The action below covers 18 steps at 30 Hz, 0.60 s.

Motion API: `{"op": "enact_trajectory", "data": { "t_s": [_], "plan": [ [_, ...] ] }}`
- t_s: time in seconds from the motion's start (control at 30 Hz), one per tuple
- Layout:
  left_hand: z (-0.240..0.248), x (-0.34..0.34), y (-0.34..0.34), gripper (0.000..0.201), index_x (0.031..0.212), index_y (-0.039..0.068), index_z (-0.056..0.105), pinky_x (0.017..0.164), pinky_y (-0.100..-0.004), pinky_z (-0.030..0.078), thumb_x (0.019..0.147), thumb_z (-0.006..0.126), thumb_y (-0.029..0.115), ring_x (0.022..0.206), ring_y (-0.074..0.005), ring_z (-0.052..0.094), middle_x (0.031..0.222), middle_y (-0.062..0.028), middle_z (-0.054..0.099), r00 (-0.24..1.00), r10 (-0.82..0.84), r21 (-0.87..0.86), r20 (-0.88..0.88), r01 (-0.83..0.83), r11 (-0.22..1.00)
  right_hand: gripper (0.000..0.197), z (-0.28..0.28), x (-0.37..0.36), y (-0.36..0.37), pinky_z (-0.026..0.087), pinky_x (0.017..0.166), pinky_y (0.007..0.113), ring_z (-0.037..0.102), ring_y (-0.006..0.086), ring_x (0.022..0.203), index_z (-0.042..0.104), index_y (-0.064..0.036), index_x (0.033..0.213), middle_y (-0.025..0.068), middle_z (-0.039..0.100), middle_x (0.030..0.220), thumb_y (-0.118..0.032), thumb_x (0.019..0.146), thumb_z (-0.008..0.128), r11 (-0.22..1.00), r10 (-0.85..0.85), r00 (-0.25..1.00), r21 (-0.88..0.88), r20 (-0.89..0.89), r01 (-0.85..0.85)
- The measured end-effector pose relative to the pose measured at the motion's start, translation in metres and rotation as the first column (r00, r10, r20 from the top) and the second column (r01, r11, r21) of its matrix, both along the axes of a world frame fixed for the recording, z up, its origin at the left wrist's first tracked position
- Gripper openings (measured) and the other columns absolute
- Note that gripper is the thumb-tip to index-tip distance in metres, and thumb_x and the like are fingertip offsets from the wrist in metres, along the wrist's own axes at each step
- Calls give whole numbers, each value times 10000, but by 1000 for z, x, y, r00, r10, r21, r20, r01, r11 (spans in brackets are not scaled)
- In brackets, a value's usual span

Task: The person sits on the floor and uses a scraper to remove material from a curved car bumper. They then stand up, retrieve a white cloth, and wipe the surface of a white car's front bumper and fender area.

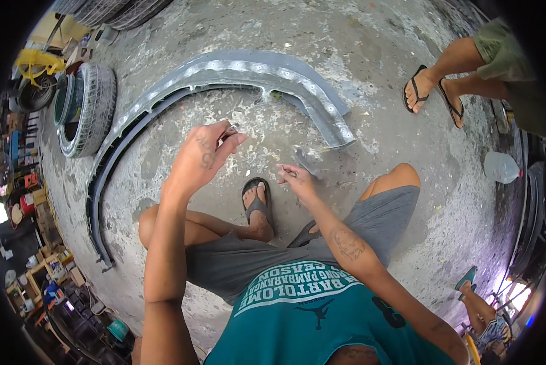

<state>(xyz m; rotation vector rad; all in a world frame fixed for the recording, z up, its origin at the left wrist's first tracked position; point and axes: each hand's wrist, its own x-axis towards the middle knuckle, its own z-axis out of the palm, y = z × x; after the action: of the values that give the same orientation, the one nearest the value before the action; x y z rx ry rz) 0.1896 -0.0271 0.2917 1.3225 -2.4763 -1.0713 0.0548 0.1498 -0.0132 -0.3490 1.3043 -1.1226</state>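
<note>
The curved grey bumper (224, 72) lies on the worn concrete floor (443, 201), sweeping from 8 o'clock up through 11 and 12 to its blunt end at 2 o'clock, counted from the middle of the view. Its top face is patchy with pale spots and streaks. Inside that curve, at 10 o'clock, the left hand (205, 155) is raised with its fingers bent and a narrow gap by the thumb; something small and dark shows in the gap, but I cannot tell whether it is a held thing or shadow. The right hand (296, 180), close to the middle at 1 o'clock, has its fingers loosely bent and the thumb near them; I cannot tell whether it pinches anything. A dark grey scrap (309, 160) shows just past that hand toward 1 o'clock, near the bumper's blunt end; whether hand and scrap touch is unclear. Below the hands, at 7 o'clock, is the person's foot in a dark flip-flop (268, 198). A dusty tire (104, 109) sits at 10 o'clock, outside the curve. At 2 o'clock another person's 2 feet (419, 91) stand in black flip-flops, and a clear plastic jug (501, 167) is at 3 o'clock.
</note>
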Motion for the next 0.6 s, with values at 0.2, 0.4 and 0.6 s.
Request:
{"op": "enact_trajectory", "data": {
  "t_s": [0.2,0.4,0.6],
  "plan": [
    [-8,20,-7,248,852,-53,628,500,-302,394,910,642,188,522,-136,511,648,-118,621,980,166,-139,-114,-181,974,268,41,43,-56,492,684,238,662,129,771,651,0,1117,30,657,898,-156,899,655,956,277,959,-113,52,-270],
    [-42,36,-6,151,920,-14,651,558,-344,456,873,665,129,596,-230,594,724,-165,650,968,214,-175,-132,-235,956,250,196,14,-92,354,506,186,636,85,752,666,-44,1059,32,690,923,-207,873,704,997,59,993,-64,106,-52],
    [-38,4,-20,196,706,-2,578,559,-421,480,819,685,116,633,-372,626,661,-210,586,873,149,-221,-464,-277,935,248,213,-6,-133,243,423,143,528,12,680,624,-32,1127,-1,636,926,-119,900,672,987,-88,989,-125,117,102]
  ]
}}
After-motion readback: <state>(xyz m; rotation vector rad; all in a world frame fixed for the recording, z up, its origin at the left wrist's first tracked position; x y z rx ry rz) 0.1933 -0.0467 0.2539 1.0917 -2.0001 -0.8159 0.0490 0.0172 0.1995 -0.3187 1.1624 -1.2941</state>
